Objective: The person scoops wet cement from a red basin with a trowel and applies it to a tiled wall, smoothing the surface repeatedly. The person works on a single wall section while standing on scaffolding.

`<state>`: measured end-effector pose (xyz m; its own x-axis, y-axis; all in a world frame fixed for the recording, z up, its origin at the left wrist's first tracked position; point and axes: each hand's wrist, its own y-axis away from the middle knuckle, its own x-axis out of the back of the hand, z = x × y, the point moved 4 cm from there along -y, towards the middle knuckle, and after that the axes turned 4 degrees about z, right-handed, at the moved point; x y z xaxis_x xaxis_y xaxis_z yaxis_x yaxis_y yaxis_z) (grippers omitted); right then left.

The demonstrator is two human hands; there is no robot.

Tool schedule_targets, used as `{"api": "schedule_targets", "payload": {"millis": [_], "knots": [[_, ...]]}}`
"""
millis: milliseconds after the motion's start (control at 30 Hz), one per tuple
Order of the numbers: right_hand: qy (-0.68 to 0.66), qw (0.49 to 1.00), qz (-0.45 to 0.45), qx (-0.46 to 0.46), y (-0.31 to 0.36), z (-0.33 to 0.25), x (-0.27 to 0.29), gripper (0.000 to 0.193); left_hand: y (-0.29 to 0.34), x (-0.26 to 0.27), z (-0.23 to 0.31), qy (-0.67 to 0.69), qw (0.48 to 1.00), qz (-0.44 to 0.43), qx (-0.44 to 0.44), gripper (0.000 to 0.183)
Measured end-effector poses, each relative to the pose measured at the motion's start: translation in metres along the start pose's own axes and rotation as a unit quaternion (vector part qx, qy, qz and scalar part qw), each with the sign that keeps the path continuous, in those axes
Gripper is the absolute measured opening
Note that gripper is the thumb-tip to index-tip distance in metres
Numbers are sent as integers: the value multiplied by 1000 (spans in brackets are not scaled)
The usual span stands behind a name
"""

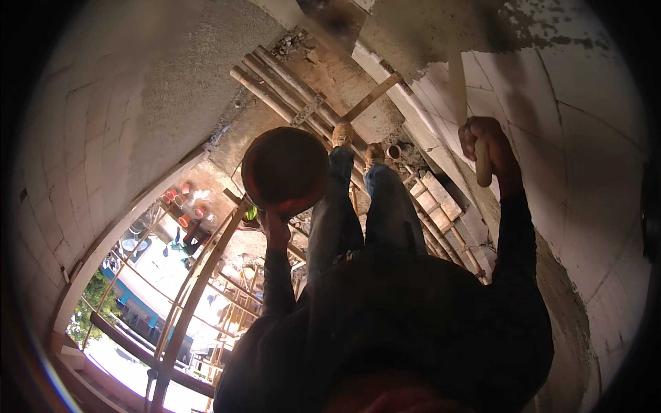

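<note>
My left hand (276, 230) is closed on the near edge of a round, dark bowl (286, 165), held out in front of my left leg. Shadow darkens the bowl, so I cannot make out its contents. Over on the right, my right hand (501, 153) grips the pale handle of a trowel (484, 165). Its long, narrow blade points away from me along the block wall (571, 144). Beyond the blade tip, grey plaster (427, 34) covers the upper part of that wall. Whether the blade touches the wall is unclear.
Under my boots (342, 134) lie several bamboo poles (282, 89) laid as a platform. Left of me is a wide opening with wooden scaffolding (206, 275); far below it stand several orange buckets (184, 220). A partly plastered wall (186, 76) rises at the left.
</note>
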<state>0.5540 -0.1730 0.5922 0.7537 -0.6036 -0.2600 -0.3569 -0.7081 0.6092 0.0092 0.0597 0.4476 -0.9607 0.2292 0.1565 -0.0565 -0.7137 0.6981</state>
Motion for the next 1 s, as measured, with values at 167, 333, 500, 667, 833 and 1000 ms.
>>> {"api": "schedule_targets", "payload": {"millis": [167, 333, 500, 667, 833, 1000], "knots": [[428, 894, 71, 109, 54, -29, -91, 35, 43, -40, 58, -38, 998, -47, -28, 54], [630, 720, 47, 287, 35, -22, -156, 26, 85, -92, 102, 82, 987, -135, -33, 50], [719, 651, 39, 242, 8, 15, -158, 20, 108, -125, 106, 29, 979, -174, -99, 55], [621, 757, 58, 195, 53, 61, -133, 23, 130, -150, 96, 61, 976, -199, -60, 55], [706, 677, 22, 207, 126, 44, -122, 34, 144, -160, 91, 51, 971, -221, -76, 53], [572, 803, 62, 157, 143, 24, -120, 41, 141, -135, 61, 8, 976, -216, -2, 56]]}}
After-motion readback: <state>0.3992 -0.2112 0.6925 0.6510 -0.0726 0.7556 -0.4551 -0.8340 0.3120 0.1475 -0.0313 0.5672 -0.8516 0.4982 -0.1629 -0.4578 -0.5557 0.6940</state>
